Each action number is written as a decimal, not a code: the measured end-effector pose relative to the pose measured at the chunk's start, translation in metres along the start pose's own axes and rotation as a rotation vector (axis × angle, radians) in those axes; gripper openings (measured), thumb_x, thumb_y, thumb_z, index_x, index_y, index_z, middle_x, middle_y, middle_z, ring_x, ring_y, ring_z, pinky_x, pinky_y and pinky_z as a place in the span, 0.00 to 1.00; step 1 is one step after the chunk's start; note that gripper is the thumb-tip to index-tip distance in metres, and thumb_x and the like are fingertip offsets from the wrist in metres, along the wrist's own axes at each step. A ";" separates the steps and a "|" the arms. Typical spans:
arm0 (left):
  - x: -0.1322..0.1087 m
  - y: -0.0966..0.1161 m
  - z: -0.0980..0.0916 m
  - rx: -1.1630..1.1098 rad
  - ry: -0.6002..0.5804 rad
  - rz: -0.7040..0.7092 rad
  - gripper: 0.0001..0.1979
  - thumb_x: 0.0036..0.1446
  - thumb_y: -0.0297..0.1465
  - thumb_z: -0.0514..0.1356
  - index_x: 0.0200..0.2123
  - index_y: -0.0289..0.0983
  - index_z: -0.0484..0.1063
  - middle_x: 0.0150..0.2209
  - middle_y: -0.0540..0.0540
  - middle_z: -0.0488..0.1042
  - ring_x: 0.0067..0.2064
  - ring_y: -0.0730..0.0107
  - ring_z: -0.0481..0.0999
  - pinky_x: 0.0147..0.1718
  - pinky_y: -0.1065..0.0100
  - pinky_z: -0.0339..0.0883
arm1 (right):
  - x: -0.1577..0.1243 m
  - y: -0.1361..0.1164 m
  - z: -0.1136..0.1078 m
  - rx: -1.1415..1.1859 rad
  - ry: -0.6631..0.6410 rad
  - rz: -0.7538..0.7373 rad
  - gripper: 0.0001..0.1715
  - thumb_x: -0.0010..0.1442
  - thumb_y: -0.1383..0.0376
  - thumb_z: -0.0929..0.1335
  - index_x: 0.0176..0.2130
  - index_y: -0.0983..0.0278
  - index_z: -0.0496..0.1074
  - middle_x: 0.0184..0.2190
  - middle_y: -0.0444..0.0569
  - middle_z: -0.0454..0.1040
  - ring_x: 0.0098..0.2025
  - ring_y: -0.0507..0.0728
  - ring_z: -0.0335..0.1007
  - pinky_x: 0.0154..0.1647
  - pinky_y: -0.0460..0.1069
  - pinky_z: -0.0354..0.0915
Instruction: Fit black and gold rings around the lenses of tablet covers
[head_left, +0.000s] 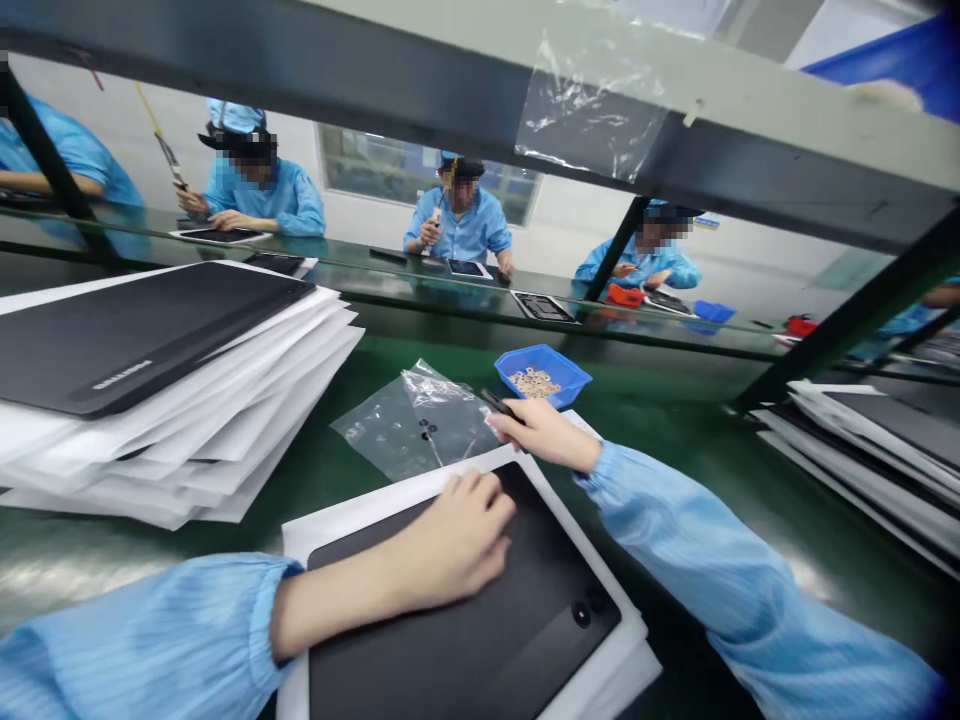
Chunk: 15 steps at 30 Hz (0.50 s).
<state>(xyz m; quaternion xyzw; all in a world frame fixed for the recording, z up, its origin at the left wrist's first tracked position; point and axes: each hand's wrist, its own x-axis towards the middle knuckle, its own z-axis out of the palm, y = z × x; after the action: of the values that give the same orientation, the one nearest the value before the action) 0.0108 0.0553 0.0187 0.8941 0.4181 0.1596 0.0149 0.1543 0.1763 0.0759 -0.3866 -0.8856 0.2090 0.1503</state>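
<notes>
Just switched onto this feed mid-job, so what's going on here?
A person in a blue smock works at a green bench. Their left hand rests on a black tablet-like panel lying on white sheets, while their right hand holds a slim dark tool. Nearby are a blue tray of small brass-coloured rings and a clear plastic bag. A stack of panels sits to the left; co-workers sit across the bench.

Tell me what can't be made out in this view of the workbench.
Head view:
Dark tool in the right hand: fingers hide most of it.
Small parts in the blue tray: too small to identify.
Dark panel under the left hand: hand covers its middle; bottom edge cuts it off.
</notes>
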 end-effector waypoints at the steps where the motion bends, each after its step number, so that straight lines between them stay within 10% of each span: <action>1: 0.000 -0.009 -0.001 0.025 0.020 -0.074 0.07 0.59 0.29 0.51 0.40 0.34 0.64 0.42 0.40 0.65 0.43 0.57 0.63 0.42 0.59 0.61 | -0.013 0.008 -0.004 -0.031 -0.004 0.056 0.18 0.61 0.61 0.61 0.23 0.64 0.65 0.18 0.44 0.70 0.22 0.51 0.67 0.26 0.45 0.59; 8: 0.009 -0.053 -0.020 0.004 -0.064 -0.491 0.09 0.61 0.35 0.49 0.32 0.37 0.62 0.33 0.44 0.68 0.34 0.61 0.69 0.32 0.64 0.59 | -0.056 0.048 0.009 0.010 0.047 0.369 0.18 0.58 0.59 0.63 0.20 0.63 0.63 0.19 0.47 0.72 0.25 0.54 0.68 0.28 0.46 0.57; 15: 0.009 -0.046 -0.039 -0.152 -0.180 -0.484 0.14 0.62 0.34 0.44 0.23 0.39 0.51 0.26 0.50 0.65 0.27 0.68 0.67 0.27 0.69 0.53 | -0.059 0.049 0.014 -0.003 0.067 0.265 0.18 0.55 0.58 0.63 0.20 0.63 0.57 0.17 0.42 0.60 0.23 0.52 0.59 0.25 0.47 0.50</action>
<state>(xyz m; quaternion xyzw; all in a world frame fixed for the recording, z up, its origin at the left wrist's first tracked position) -0.0291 0.0878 0.0511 0.7751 0.6036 0.1021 0.1566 0.2173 0.1581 0.0337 -0.5073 -0.8216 0.2125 0.1500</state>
